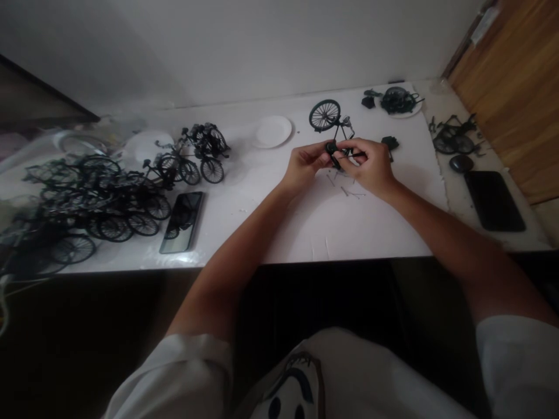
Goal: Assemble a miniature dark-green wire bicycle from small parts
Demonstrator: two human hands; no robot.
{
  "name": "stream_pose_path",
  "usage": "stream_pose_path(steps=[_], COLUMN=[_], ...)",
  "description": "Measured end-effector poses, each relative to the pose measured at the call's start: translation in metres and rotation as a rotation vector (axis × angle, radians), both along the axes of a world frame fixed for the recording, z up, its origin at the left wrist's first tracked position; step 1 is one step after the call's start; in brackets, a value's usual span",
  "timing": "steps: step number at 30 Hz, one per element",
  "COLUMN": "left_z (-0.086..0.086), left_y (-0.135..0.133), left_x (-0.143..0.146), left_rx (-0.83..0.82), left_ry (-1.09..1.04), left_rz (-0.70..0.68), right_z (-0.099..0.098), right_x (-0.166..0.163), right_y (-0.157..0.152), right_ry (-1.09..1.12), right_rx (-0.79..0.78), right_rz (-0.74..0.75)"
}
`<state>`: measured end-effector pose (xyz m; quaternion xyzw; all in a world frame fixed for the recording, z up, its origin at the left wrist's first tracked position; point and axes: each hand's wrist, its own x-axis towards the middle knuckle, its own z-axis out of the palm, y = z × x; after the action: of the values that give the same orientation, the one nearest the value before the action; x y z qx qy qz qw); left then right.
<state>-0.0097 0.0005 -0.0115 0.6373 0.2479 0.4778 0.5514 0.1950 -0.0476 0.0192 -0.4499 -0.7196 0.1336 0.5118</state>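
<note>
Both my hands meet over the white board, closed around a dark miniature bicycle (345,123). Its spoked wheel (325,115) points away from me, toward the wall. My left hand (306,164) pinches the near part of it by a round black piece (331,148). From the other side my right hand (369,166) grips the same end, with a thin dark rod between the fingers. My fingers cover most of the near part. Below my hands lie several thin, short sticks (347,192). A small dark piece (390,141) lies just beyond my right hand.
Many assembled miniature bicycles (105,195) crowd the left side, beside a phone (182,222). A white paper plate (273,131) sits near the wall. At the right are a plate of dark parts (398,101), another bicycle frame (454,135), a round black object (461,163) and a black phone (495,201).
</note>
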Motion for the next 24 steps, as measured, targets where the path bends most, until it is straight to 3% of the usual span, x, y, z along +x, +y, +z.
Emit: stream_pose_path(steps=[13,24], left_z=[-0.013,-0.006], left_y=[0.012,0.007], left_x=[0.002,0.001], left_rx=[0.078,0.03], left_ry=[-0.038,-0.045], left_rz=[0.043,0.023], right_z=[0.003,-0.001], right_x=[0.003,0.0], right_y=[-0.001,0.0], right_ry=[0.023,0.153], right_rx=[-0.05,-0.093], right_rz=[0.031,0.001])
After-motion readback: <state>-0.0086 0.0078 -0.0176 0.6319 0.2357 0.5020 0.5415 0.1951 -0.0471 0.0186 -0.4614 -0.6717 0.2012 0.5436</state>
